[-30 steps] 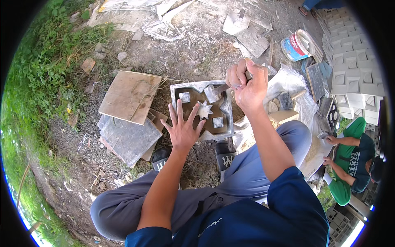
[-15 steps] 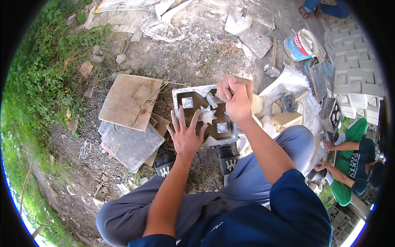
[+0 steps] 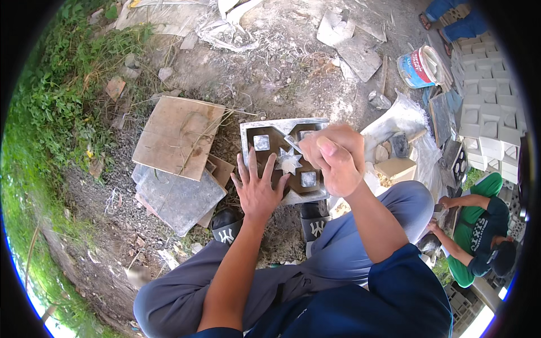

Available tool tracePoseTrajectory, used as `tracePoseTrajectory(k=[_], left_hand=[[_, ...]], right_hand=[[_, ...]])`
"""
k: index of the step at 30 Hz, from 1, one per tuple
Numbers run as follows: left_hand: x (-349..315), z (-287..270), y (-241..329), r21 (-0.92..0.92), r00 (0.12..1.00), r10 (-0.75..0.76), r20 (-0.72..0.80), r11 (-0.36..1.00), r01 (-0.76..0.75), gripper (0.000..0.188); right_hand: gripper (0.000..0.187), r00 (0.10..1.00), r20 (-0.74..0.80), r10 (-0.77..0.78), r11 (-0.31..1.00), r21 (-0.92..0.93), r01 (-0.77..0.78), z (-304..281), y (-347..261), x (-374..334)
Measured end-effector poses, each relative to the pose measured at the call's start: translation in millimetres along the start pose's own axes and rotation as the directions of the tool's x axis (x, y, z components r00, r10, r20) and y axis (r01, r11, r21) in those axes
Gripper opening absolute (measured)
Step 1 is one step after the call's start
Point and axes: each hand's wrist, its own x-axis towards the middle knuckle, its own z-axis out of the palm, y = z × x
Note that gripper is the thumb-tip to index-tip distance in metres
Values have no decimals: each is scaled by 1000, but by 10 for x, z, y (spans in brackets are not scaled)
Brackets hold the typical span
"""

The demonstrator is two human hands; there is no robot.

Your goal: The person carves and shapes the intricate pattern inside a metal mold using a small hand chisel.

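In front of my feet lies a square metal mould with a light rim, square blocks and an eight-pointed star inside. Brown material fills the spaces between these shapes. My left hand rests with spread fingers over the mould's near-left part. Over its right side, my right hand is closed in a fist. A short grey metal bar shows beside that fist, its end close to the star. The fist hides most of this tool and the mould's right edge.
Flat boards are stacked left of the mould. On the right are a pale sack with rubble, a paint bucket and stacked pale blocks. A co-worker sits at far right; another person's legs show top right.
My right fist has moved right and nearer to me, and looks larger. My left hand stays spread on the mould. More of the second person's legs shows at the top right.
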Motion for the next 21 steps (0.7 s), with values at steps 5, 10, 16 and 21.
tracePoseTrajectory(k=[5, 10, 16, 21], left_hand=[[-5, -36, -31, -5, 1000, -14, 25, 1000, 14, 65], [14, -8, -9, -42, 1000, -15, 14, 999, 15, 63], [25, -10, -56, -34, 1000, 1, -16, 999, -2, 63], [36, 28, -34, -74, 1000, -2, 6, 997, 3, 62]], right_hand=[[55, 996, -22, -85, 987, 131, 87, 69, -198, 31], [54, 995, -16, -103, 971, 217, 104, 23, 91, 152], [54, 996, -28, -88, 979, 185, 92, 49, 64, 162], [57, 996, -82, 18, 992, 124, -8, 36, 357, 72]])
